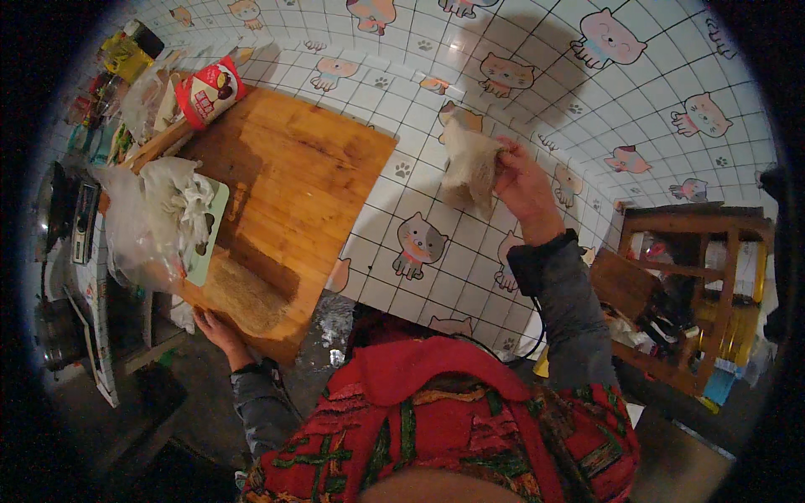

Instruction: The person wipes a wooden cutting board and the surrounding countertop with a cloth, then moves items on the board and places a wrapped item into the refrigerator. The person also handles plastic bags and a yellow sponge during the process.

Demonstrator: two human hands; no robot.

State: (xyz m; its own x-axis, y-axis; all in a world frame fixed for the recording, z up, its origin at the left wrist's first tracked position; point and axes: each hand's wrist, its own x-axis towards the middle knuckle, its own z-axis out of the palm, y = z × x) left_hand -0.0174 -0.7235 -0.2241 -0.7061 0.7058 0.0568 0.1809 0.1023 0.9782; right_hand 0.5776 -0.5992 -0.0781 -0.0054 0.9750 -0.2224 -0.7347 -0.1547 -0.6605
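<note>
My right hand (525,185) pinches a thin, whitish crumpled cloth or bag (468,163) over the cat-patterned tiled countertop. Its lower end hangs down near the surface. At the near edge of a wooden board (314,157), my left hand (219,330) rests with fingers at the rim; whether it grips the board is hard to tell. Beside it on the board lies a tan, rough-textured cloth or sponge (244,292). A pale green cutting board (210,232) carries crumpled clear and white plastic bags (173,195).
A red and white snack packet (210,93) lies at the board's far left corner. A gas stove (82,220) with dark pans stands on the left. An open wooden cabinet (723,276) with cluttered shelves is at the right. Tiled wall rises behind the counter.
</note>
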